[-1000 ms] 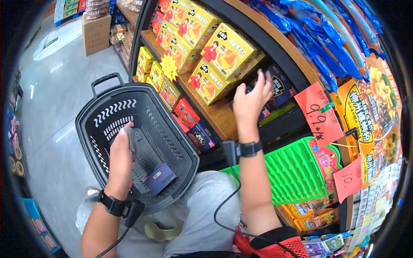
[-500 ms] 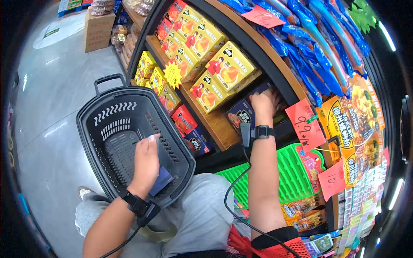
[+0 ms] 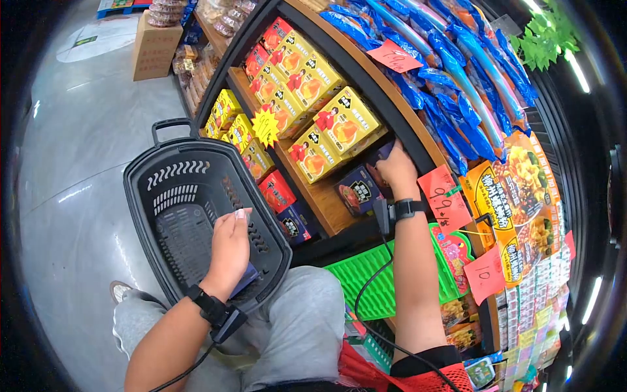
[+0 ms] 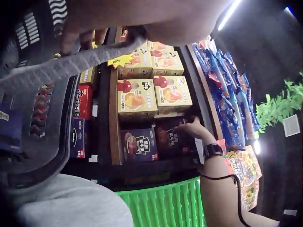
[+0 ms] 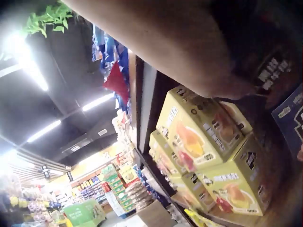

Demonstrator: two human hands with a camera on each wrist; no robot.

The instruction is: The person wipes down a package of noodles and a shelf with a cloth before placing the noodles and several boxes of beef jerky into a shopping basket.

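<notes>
Left hand (image 3: 230,251) and right hand (image 3: 397,173) are held apart. Head view: the left, fingers extended, is held over a black basket (image 3: 219,157) where a blue box (image 3: 245,279) lies; the right is placed inside a wooden shelf (image 3: 326,208), beyond a front dark box (image 3: 356,191) and beside stacked yellow boxes (image 3: 339,127). Left wrist view: a rear dark box (image 4: 166,144) is touched by the right fingers; whether it is gripped cannot be told. Right wrist view: yellow boxes are seen close up; the right hand is blurred.
</notes>
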